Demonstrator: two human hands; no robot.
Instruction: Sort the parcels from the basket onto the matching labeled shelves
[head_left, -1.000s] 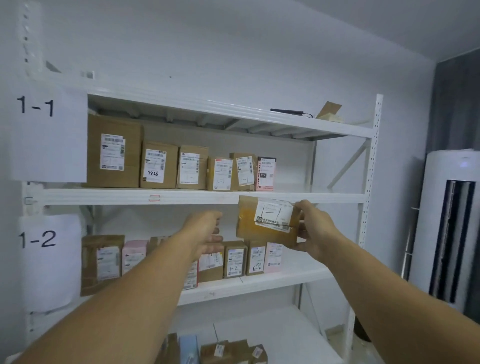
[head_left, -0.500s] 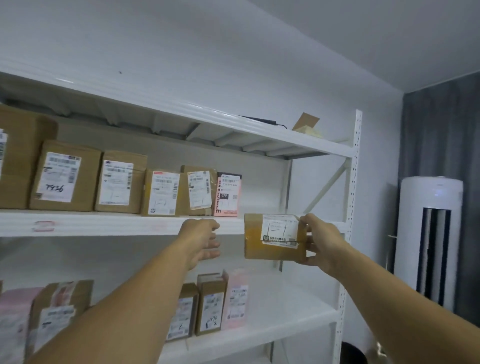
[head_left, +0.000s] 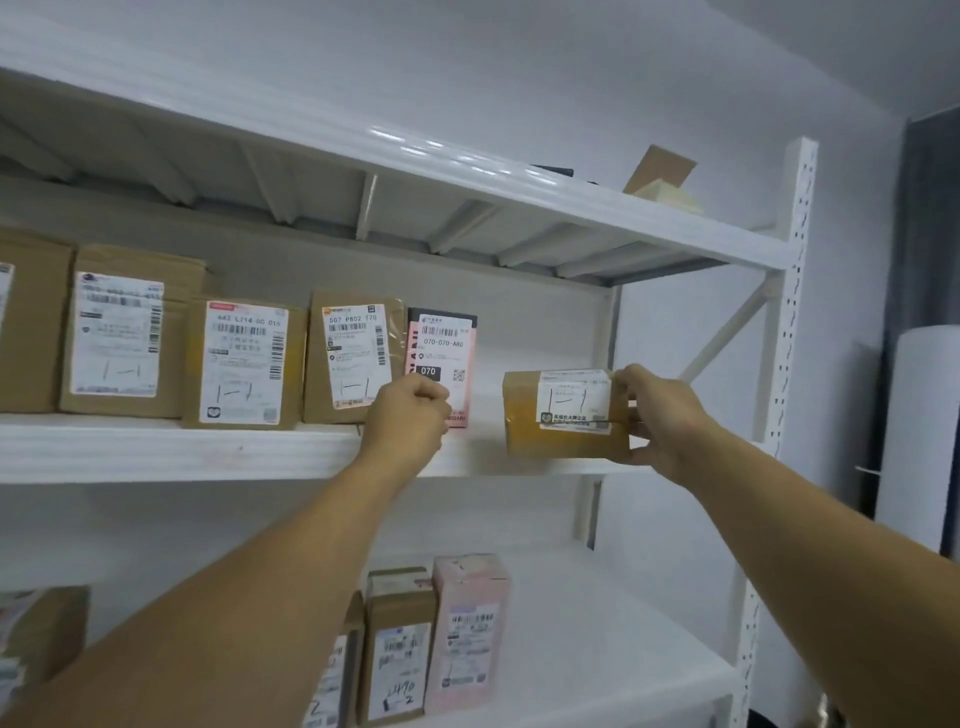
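Brown parcel, gripped by rt hand

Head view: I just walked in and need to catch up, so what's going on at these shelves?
A person is shelving parcels. The right hand grips a brown parcel marked 1-1 at the front edge of the middle shelf, right of the row standing there. The left hand, fingers curled, is in front of the pink parcel; contact is unclear.

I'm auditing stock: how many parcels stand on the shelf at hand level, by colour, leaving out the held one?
Brown cardboard parcels: 4, the leftmost cut off
Pink parcel with white label: 1
Total: 5, without the held brown taped parcel
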